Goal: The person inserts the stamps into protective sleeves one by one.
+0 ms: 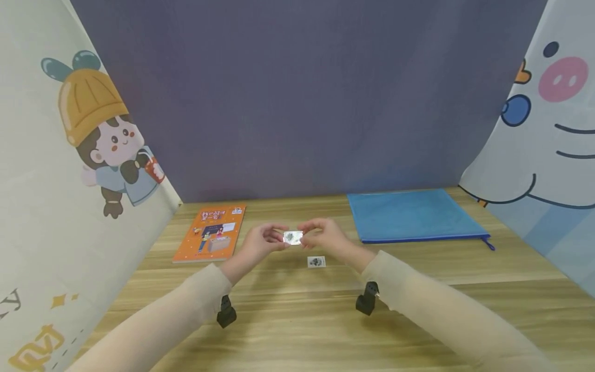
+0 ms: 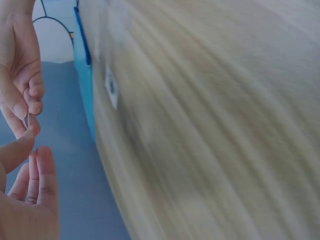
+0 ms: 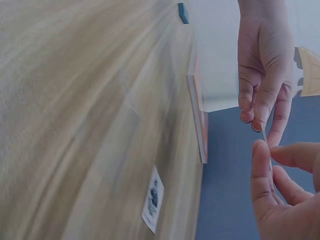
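A small white card (image 1: 293,237) with a dark printed picture is held up over the table, glossy on the side facing me. My left hand (image 1: 261,241) pinches its left edge between thumb and fingers. At the opposite edge, my right hand (image 1: 327,238) pinches it the same way. Both wrist views show the card almost edge-on as a thin line, with the left hand (image 3: 267,75) and the right hand (image 2: 22,75) facing each other across it. A second small card (image 1: 316,262), white with a dark picture, lies flat on the table just below the right hand.
An orange book (image 1: 211,233) with a cartoon cover lies on the wooden table (image 1: 297,320) at left. To the right is a blue zip pouch (image 1: 418,217), its zip edge toward me. A dark curtain (image 1: 297,103) hangs behind, with printed cloths on both sides.
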The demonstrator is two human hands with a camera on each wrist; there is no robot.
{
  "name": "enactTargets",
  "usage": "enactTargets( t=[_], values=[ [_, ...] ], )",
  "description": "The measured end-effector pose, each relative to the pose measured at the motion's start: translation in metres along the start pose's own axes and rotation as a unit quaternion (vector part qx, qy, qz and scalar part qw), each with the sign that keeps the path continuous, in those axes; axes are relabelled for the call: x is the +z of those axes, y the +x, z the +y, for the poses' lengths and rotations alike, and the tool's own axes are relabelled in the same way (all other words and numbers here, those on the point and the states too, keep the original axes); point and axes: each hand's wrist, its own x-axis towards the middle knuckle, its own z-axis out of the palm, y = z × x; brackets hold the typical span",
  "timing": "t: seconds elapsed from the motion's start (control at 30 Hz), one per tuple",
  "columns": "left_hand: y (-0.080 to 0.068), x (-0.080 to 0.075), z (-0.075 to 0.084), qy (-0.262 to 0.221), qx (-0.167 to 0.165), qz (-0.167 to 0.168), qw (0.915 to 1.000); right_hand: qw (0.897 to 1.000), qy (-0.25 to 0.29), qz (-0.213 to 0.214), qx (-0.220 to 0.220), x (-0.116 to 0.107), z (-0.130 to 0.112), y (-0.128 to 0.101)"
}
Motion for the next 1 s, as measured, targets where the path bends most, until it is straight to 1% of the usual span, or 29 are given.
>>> enactTargets(
  t=[0.07,0.2,0.3,0.43,0.53,0.63,0.8,0.9,1.0],
  values=[
    [-0.002,-0.002,-0.005,0.007,-0.005,0.001,1.0,1.0,0.003,0.0,0.016,0.006,0.002,0.001],
    [-0.007,-0.003,-0.015,0.045,-0.012,0.006,0.9989,0.999,-0.011,-0.005,0.047,0.016,0.007,0.003],
    [-0.011,-0.004,-0.021,0.067,-0.017,0.005,0.9976,0.998,-0.029,-0.016,0.054,0.022,0.011,0.002],
    [-0.013,-0.003,-0.026,0.076,-0.025,-0.001,0.9968,0.997,-0.024,-0.03,0.063,0.029,0.014,0.001],
    [-0.014,-0.002,-0.029,0.089,-0.033,-0.005,0.9955,0.997,-0.02,-0.03,0.075,0.034,0.018,0.003],
    [-0.015,-0.001,-0.032,0.099,-0.044,-0.008,0.9941,0.995,-0.031,-0.025,0.089,0.038,0.021,0.004],
    [-0.017,-0.001,-0.039,0.097,-0.054,-0.028,0.9935,0.993,-0.048,-0.025,0.1,0.043,0.024,0.004],
    [-0.018,-0.002,-0.041,0.081,-0.064,-0.046,0.9936,0.993,-0.052,-0.027,0.105,0.046,0.024,0.003],
    [-0.02,-0.003,-0.043,0.07,-0.066,-0.058,0.9936,0.992,-0.062,-0.031,0.109,0.049,0.024,0.001]
  ],
)
